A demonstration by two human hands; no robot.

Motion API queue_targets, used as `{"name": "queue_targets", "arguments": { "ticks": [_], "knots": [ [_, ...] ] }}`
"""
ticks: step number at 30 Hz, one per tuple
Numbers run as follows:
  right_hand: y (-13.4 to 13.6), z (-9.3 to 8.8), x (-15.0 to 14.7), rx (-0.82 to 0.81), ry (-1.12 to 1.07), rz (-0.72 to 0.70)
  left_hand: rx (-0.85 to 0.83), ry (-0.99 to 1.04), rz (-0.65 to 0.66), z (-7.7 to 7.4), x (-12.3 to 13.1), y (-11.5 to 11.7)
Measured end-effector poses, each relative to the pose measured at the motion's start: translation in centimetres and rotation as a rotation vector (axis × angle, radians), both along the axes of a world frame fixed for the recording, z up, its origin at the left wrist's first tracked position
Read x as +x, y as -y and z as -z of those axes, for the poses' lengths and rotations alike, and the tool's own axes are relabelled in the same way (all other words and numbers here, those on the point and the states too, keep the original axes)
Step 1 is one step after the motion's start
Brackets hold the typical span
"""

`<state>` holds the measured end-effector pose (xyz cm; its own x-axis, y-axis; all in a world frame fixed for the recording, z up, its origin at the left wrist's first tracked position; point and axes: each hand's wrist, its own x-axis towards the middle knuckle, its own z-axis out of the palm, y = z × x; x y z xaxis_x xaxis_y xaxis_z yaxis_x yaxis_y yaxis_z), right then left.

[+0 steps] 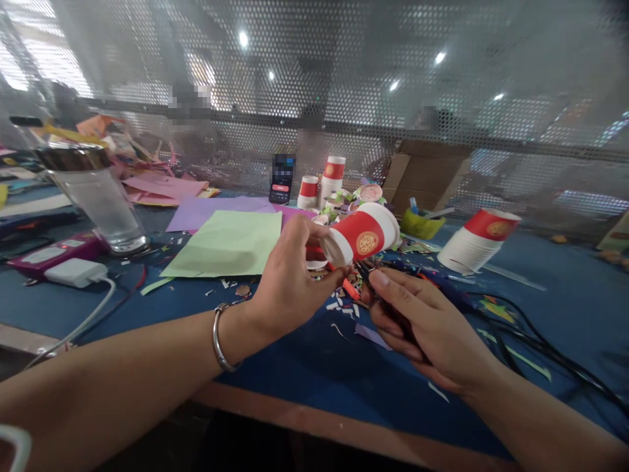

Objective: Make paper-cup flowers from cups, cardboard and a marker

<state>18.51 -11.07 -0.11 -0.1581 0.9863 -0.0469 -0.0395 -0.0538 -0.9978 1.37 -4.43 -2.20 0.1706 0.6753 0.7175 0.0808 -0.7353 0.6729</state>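
My left hand [289, 282], wearing a silver bangle [219, 341], grips a red and white paper cup [361, 237] by its base end. The cup lies tilted on its side in the air, its wider rim up to the right and a round gold emblem facing me. My right hand [422, 321] is closed around a dark slim tool [364, 270] whose tip is just below the cup's wall. Fingers hide most of that tool, so its kind is unclear. Paper scraps [344, 307] are scattered on the blue table under both hands.
Stacked paper cups [466, 246] stand at right, and more cups [333, 180] behind. Green paper [230, 242] lies left of centre. A water bottle [105, 203] and a white charger [76, 272] are at left. Black cables [535, 351] cross the right side. A phone [281, 178] stands behind.
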Motion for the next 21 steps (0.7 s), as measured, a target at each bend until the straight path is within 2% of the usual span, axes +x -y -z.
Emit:
{"name": "queue_targets", "arguments": {
  "ticks": [6,12,18,21],
  "knots": [
    [-0.08,0.24,0.33,-0.003,0.005,-0.03,-0.038,-0.013,0.029,-0.25,-0.07,0.13],
    [-0.04,0.11,0.25,-0.026,-0.012,-0.025,0.133,-0.079,-0.016,-0.04,0.06,0.34],
    [-0.32,-0.36,0.04,0.005,-0.058,0.002,-0.038,0.011,0.084,-0.46,0.55,0.34],
    [-0.53,-0.12,0.12,0.015,-0.031,0.017,-0.069,0.003,0.105,-0.45,0.49,0.13]
  ]
}}
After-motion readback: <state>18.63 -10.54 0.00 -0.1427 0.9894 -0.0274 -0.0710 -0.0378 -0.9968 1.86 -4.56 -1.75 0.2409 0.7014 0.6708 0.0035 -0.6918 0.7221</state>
